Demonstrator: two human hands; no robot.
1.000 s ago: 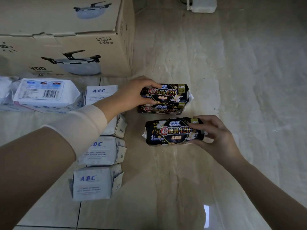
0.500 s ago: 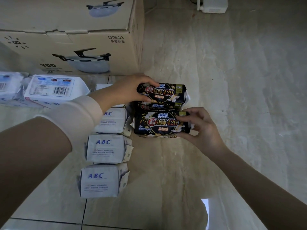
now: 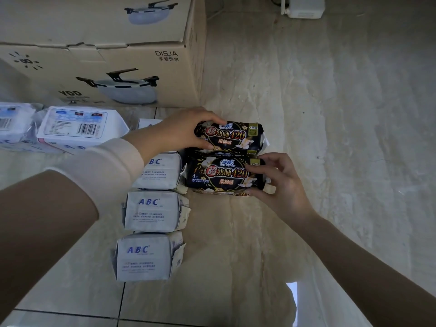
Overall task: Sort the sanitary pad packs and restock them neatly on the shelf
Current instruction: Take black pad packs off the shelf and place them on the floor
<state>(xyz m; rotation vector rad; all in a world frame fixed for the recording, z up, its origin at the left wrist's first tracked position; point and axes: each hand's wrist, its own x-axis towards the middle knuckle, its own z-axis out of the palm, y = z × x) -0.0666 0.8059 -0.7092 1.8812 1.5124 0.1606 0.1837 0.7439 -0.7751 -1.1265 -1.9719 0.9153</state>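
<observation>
Head view looks down on a pale, marble-patterned tiled floor. At the upper left stands a large cardboard box printed with pictures of a lidded pot. In front of it, at the left edge, lie flat white packs, the top one showing a barcode label. Nearer the middle, white ABC packs run in a column toward the camera, each one just beside the next.

Right of that column's far end sit the dark sanitary pad packs with red and gold lettering. The far dark pack rests on another of the same kind, of which only an edge shows. The near dark pack lies just in front of them, its left end touching an ABC pack. It may also sit on a further pack, though only a gold sliver shows beneath it.

The left hand grips the far dark pack's left end, fingers over the top and thumb underneath. The right hand pinches the near dark pack's right end.

A small white device sits at the top edge.
</observation>
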